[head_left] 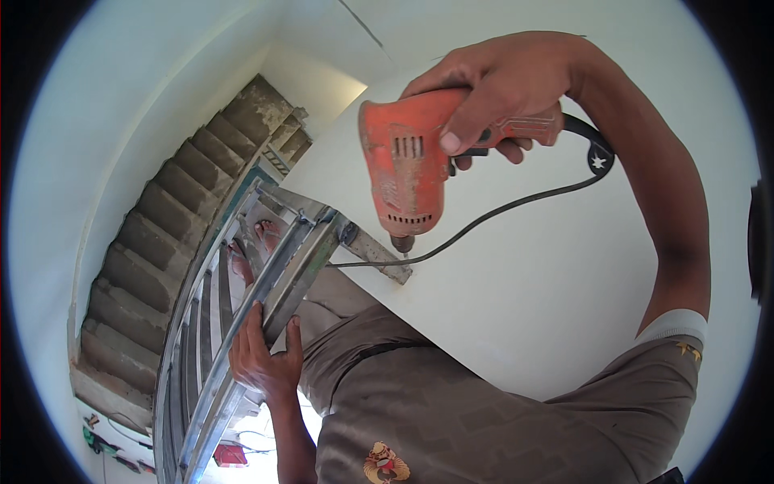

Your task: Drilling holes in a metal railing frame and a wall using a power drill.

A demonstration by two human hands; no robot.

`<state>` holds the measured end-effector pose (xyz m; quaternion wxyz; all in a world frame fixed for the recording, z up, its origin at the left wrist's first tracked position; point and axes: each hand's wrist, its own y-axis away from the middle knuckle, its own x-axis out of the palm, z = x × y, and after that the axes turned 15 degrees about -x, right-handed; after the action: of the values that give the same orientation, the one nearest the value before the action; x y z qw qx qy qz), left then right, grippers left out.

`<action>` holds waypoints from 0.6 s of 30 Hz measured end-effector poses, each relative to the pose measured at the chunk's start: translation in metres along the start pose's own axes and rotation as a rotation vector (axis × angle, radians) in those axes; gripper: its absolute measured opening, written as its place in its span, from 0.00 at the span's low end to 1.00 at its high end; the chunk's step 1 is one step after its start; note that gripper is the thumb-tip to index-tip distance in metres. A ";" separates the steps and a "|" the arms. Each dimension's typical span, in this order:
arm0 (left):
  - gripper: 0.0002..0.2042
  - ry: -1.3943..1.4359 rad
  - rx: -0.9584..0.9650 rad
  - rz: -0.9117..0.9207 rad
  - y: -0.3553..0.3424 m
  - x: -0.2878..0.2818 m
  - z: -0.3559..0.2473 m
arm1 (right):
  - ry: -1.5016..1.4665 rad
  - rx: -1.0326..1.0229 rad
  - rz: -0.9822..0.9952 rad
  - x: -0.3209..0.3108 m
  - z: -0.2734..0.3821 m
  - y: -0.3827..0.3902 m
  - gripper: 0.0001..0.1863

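My right hand (496, 89) grips a scuffed orange drill (407, 161) by its handle, high at the upper right, with the chuck pointing down toward a grey plate (391, 262) against the white wall. The drill's black cord (508, 202) loops down and left. My left hand (266, 355) is wrapped round the lower part of a grey metal rail (286, 284) that slants up to the plate. My sandalled feet (266, 232) show beyond the rail, on a stepped metal structure (226, 290) with several slats, likely a ladder. Whether the drill's tip touches anything I cannot tell.
A curved flight of bare concrete stairs (145, 266) runs down the left side. White walls (548, 298) surround me. At the bottom left lie a red case (231, 454), loose cables and some green and black tools (97, 440).
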<state>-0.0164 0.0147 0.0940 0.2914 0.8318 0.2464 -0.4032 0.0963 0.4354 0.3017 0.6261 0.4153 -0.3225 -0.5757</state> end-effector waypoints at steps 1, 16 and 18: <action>0.27 0.008 0.003 0.002 0.000 0.000 -0.001 | 0.001 0.000 0.023 0.000 -0.001 -0.002 0.33; 0.27 -0.007 0.015 -0.052 -0.001 0.003 -0.002 | 0.095 0.019 0.085 0.010 0.017 -0.001 0.32; 0.27 -0.013 0.015 -0.053 0.000 0.003 -0.002 | 0.118 -0.001 0.100 0.013 0.023 -0.003 0.29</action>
<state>-0.0144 0.0165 0.0925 0.2757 0.8246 0.2634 -0.4180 0.0769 0.4189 0.3084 0.6721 0.4316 -0.3050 -0.5187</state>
